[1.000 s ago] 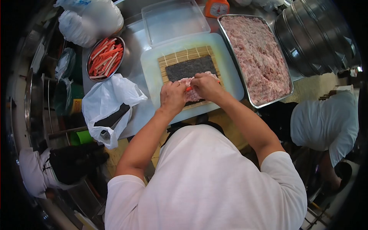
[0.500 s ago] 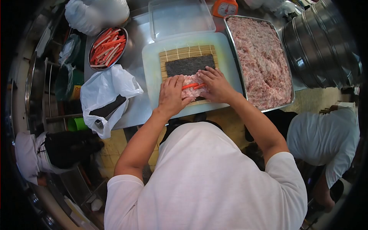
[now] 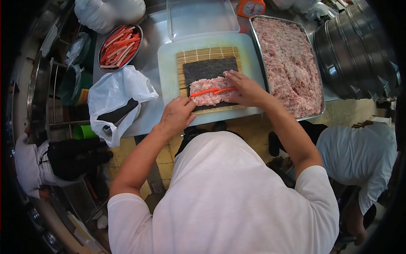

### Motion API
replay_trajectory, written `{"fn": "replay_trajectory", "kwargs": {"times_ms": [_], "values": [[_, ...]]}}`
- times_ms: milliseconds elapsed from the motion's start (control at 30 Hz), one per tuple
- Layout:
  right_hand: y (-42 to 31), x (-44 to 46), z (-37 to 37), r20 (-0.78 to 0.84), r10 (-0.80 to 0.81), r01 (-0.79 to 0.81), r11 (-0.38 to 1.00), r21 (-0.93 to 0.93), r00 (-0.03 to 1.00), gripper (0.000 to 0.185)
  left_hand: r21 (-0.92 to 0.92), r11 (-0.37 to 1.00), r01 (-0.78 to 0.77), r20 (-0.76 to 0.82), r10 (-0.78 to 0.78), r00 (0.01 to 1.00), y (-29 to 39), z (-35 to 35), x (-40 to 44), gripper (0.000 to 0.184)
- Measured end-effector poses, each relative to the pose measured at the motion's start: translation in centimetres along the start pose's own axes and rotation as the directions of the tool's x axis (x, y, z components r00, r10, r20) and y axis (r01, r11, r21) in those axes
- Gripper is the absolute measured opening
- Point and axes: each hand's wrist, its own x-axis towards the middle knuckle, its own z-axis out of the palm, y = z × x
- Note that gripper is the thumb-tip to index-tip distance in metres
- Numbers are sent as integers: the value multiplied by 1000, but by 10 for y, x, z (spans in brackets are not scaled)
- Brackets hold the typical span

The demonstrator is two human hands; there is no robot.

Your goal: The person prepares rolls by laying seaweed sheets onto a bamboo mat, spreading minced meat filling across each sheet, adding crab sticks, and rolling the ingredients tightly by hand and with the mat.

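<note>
A dark nori sheet [image 3: 210,70] lies on a bamboo rolling mat [image 3: 182,83] on a pale cutting board [image 3: 168,64]. Pinkish ground meat [image 3: 205,86] is spread across its near half. Two red crab sticks [image 3: 204,92] lie end to end along the meat. My right hand [image 3: 248,89] rests over the meat's right end, fingers apart, by the right crab stick's tip. At the near left corner of the mat is my left hand [image 3: 174,114], thumb apart from its fingers, fingertips beside the meat's left end.
A deep tray [image 3: 287,67] of ground meat stands right of the board. At left are a bowl of crab sticks [image 3: 120,46] and a white plastic bag [image 3: 114,91] with nori. A clear container [image 3: 203,19], orange scale [image 3: 251,8] and steel pots [image 3: 355,51] surround. Two people stand nearby.
My left hand has slid left and toward me, off the meat. My right hand has shifted slightly right, and more of the meat and crab sticks now shows.
</note>
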Motion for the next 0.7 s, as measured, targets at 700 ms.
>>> {"fn": "replay_trajectory", "kwargs": {"times_ms": [700], "values": [[-38, 39, 21, -49, 1, -7, 994, -113, 999, 58, -21, 1000, 5, -10, -6, 1000, 0, -2, 0, 38]]}}
